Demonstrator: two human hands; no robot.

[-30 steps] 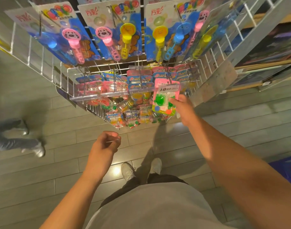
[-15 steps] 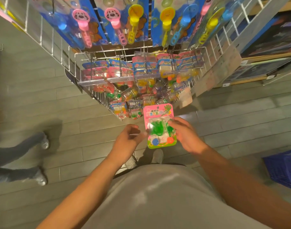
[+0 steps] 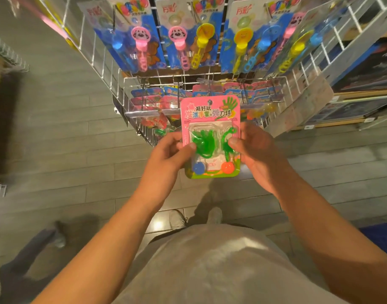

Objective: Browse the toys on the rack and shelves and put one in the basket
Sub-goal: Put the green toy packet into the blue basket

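Observation:
A pink toy pack (image 3: 210, 119) with green sticky hands, a blue ball and an orange ball faces me, held upright in front of the wire rack (image 3: 131, 81). My left hand (image 3: 168, 152) grips its left edge, thumb on the blister. My right hand (image 3: 255, 150) grips its right edge, thumb on the front. The blue basket (image 3: 383, 238) shows only as a corner at the right edge, on the floor beside me.
Bubble wand packs (image 3: 183, 38) hang in a row across the top of the rack. More pink and blue packs (image 3: 148, 98) fill the wire bin behind the held pack. Shelves with dark boxes (image 3: 363, 71) stand at the right. Another person's leg and shoe (image 3: 56, 235) are at lower left.
My right hand pulled the pack off the rack and down toward me. My left hand came up and took its left edge; the pack's front now faces me and sits higher.

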